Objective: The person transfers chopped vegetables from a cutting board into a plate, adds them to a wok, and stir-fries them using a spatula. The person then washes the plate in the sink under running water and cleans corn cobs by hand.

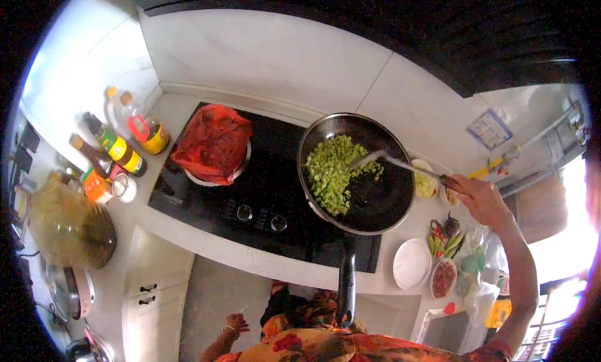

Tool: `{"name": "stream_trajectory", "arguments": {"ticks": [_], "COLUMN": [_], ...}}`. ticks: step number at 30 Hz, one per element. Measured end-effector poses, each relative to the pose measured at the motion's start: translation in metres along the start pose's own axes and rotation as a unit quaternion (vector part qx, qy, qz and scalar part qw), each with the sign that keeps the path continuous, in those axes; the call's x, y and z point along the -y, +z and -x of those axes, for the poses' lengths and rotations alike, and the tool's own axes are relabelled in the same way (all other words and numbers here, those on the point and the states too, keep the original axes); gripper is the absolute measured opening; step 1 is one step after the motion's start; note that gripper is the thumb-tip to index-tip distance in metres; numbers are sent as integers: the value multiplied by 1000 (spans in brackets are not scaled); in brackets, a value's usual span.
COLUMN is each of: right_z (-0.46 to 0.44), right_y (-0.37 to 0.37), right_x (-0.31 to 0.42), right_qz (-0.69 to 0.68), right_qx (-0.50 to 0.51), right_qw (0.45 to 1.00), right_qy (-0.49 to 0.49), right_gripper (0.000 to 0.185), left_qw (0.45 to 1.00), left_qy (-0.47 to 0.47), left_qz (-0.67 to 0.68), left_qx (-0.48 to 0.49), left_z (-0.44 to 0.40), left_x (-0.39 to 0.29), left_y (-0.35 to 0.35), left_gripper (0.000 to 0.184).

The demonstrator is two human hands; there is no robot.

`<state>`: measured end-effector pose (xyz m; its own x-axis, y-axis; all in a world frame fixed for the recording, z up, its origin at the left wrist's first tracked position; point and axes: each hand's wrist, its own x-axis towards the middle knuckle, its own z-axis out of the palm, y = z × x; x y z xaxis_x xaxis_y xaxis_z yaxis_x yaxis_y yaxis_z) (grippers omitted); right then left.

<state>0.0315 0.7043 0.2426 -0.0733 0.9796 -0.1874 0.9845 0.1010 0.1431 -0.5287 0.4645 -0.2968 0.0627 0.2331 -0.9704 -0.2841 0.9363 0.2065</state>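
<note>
My right hand (472, 198) is wrapped round the handle of a spatula (421, 170), which reaches over the right rim of a dark wok (385, 205). The spatula's head rests among chopped green vegetable pieces (332, 171), heaped on the wok's left side. The wok sits on the right part of a black glass cooktop (275, 168), its long black handle (347, 280) pointing toward my body. Low in the view, my left hand (235, 324) hangs in front of the counter with its fingers loosely apart, holding nothing.
A pot covered by a red plastic bag (216, 146) stands on the left burner. Several sauce bottles (122, 152) line the left counter. To the right are a white plate (412, 263), a bowl of chopped meat (444, 278), peppers (446, 240) and a yellowish bowl (426, 185).
</note>
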Motion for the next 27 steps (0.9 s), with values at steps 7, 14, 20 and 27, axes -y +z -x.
{"name": "stream_trajectory", "arguments": {"ticks": [7,14,20,27], "right_z": [15,30,45,89], "right_y": [72,112,75,41], "right_x": [-46,52,91,64], "right_qz": [-125,-630,-612,-216], "right_qx": [-42,196,181,-58], "right_qw": [991,725,704,974], "right_qy": [-15,198,311,-40], "right_gripper": [24,19,15,45], "left_qw": [1000,997,998,996], "left_qy": [-3,58,37,0], "left_qz": [19,-37,22,33], "left_qx": [11,28,42,86], "left_z": [-7,7,-49,-45], "left_x": [8,20,33,14], "left_y": [-16,-8,-15,-9], "left_gripper": [15,23,29,29]}}
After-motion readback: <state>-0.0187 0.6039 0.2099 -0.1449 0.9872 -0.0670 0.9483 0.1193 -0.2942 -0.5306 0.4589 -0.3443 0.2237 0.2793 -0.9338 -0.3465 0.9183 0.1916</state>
